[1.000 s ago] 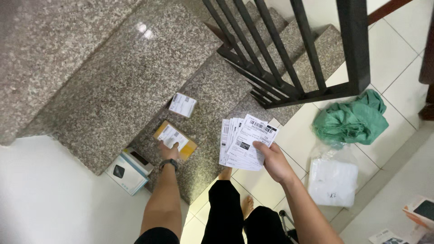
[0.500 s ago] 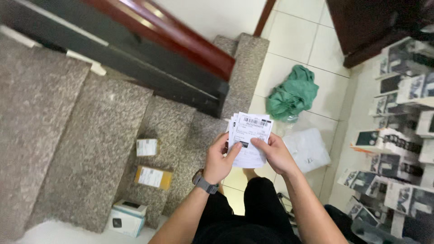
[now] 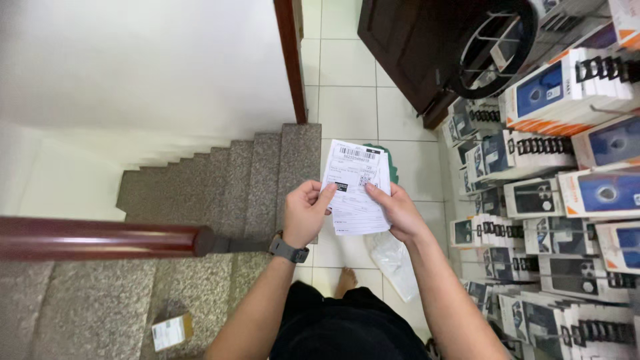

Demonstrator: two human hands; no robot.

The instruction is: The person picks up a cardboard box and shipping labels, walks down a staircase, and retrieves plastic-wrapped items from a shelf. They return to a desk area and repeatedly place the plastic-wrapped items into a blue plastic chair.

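Both my hands hold a stack of white printed label sheets [image 3: 357,183] in front of my chest. My left hand [image 3: 303,212] pinches the stack's left edge; it wears a dark wristwatch [image 3: 289,251]. My right hand [image 3: 397,210] grips the right edge, with its thumb on the top sheet. The sheets carry barcodes and black print. Beneath them I see tiled floor and my bare foot [image 3: 345,280].
Granite stairs [image 3: 233,193] rise on the left behind a dark red handrail [image 3: 100,238]. A small cardboard parcel [image 3: 171,331] lies on a low step. Racks of boxed phone cases [image 3: 567,200] line the right. A clear plastic bag [image 3: 393,260] and green cloth [image 3: 393,167] lie on the floor.
My left hand left the parcel on the step and joined the right on the sheets. My view swung from the steps toward the racks on the right.
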